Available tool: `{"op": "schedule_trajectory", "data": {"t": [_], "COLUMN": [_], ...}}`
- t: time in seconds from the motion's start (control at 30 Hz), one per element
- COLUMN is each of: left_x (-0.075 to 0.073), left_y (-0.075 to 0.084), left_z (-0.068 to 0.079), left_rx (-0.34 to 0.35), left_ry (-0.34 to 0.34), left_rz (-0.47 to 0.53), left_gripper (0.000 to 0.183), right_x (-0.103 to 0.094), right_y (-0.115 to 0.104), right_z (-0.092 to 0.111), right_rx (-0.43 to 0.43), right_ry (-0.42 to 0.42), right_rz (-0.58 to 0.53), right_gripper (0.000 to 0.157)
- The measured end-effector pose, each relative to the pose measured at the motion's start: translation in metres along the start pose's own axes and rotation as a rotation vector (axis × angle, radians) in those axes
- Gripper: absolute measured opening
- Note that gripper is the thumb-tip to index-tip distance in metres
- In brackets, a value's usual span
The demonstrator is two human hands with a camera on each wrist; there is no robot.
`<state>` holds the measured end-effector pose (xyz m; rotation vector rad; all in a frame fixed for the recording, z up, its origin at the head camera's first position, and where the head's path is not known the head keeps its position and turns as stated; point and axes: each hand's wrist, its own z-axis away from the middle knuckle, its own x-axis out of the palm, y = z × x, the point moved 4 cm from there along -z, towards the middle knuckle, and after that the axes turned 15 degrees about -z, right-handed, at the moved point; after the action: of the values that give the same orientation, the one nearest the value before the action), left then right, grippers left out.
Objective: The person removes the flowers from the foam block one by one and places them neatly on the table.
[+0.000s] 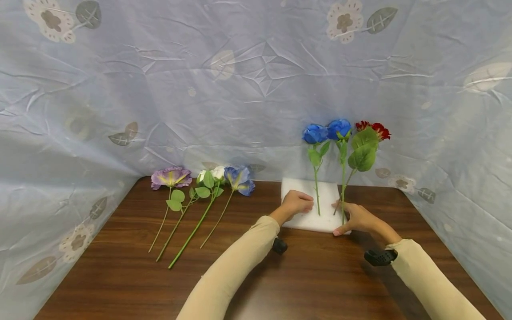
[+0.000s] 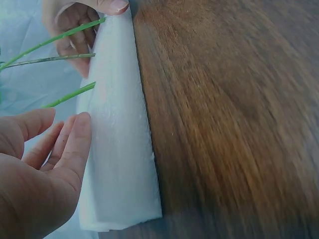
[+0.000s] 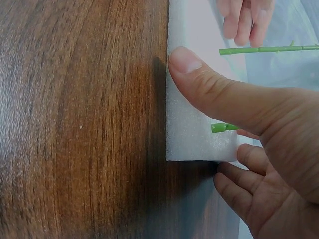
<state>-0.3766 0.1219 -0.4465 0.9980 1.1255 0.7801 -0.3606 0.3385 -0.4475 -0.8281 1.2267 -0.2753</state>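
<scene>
A white foam block (image 1: 306,221) lies at the back right of the table with several stems standing in it. Two carry blue roses, one on the left (image 1: 315,133) and one in the middle (image 1: 339,130); a third has red flowers (image 1: 380,130) and broad leaves. My right hand (image 1: 360,218) grips the block's right end, its thumb on the front face and other fingers round the side. By the left rose's stem is my left hand (image 1: 295,203), fingers loosely extended and holding nothing. Whether its fingertips touch the foam (image 2: 117,129) I cannot tell.
On the left of the wooden table (image 1: 132,271) lie a purple flower (image 1: 171,178), white roses (image 1: 218,172) and a blue-violet flower (image 1: 240,180), stems pointing forward. A patterned cloth (image 1: 224,102) hangs behind and at both sides.
</scene>
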Motion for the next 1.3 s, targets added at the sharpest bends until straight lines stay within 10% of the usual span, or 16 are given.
{"op": "schedule_trajectory", "data": {"t": [0.27,0.7,1.3], "left_x": [0.011,0.019,0.020], "left_y": [-0.010,0.000,-0.001], "left_z": [-0.020,-0.007,-0.007], "left_rx": [0.027,0.015,0.028], "left_ry": [0.007,0.115,0.115], "left_rz": [-0.025,-0.261,-0.221], "left_gripper": [0.013,0.012,0.012], "right_x": [0.000,0.000,0.001], "right_y": [-0.004,-0.006,-0.005], "right_z": [0.002,0.002,0.002], "right_rx": [-0.018,-0.019,-0.027], "right_ry": [0.007,0.007,-0.002], "right_rz": [0.000,0.008,0.002], "right_gripper": [0.100,0.100,0.100]}}
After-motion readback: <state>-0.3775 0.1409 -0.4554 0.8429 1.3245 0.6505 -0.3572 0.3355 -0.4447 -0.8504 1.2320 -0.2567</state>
